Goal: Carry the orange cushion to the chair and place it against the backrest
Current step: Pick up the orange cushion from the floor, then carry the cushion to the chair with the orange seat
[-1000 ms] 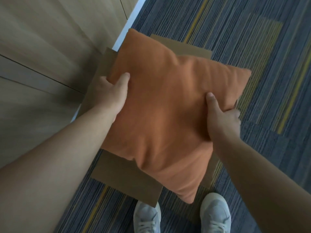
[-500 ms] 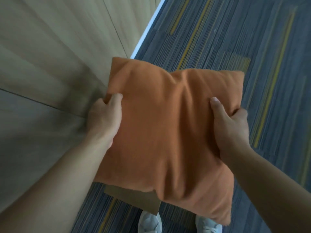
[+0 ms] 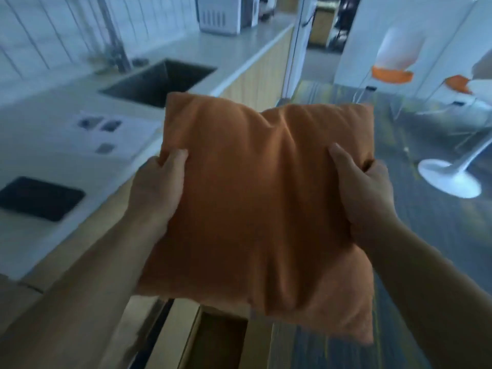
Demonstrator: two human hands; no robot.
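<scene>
The orange cushion [image 3: 261, 203] fills the middle of the head view, held up in front of me above the floor. My left hand [image 3: 157, 187] grips its left edge with the thumb on top. On the cushion's right edge, my right hand [image 3: 364, 190] grips the same way. Far off at the upper right stands a white chair [image 3: 396, 54] with an orange seat, and a second one [image 3: 463, 86] sits further right, partly cut off. The picture is blurred.
A long light countertop [image 3: 61, 145] with a dark sink [image 3: 159, 81] and a black inset panel [image 3: 40, 198] runs along my left. A white appliance [image 3: 226, 14] sits at its far end. A white round table base [image 3: 450, 179] stands on the striped carpet at right.
The cushion has come up off the cardboard on the floor. My view has swung from the floor and my shoes up to the counter and the chairs. Both hands kept their grip.
</scene>
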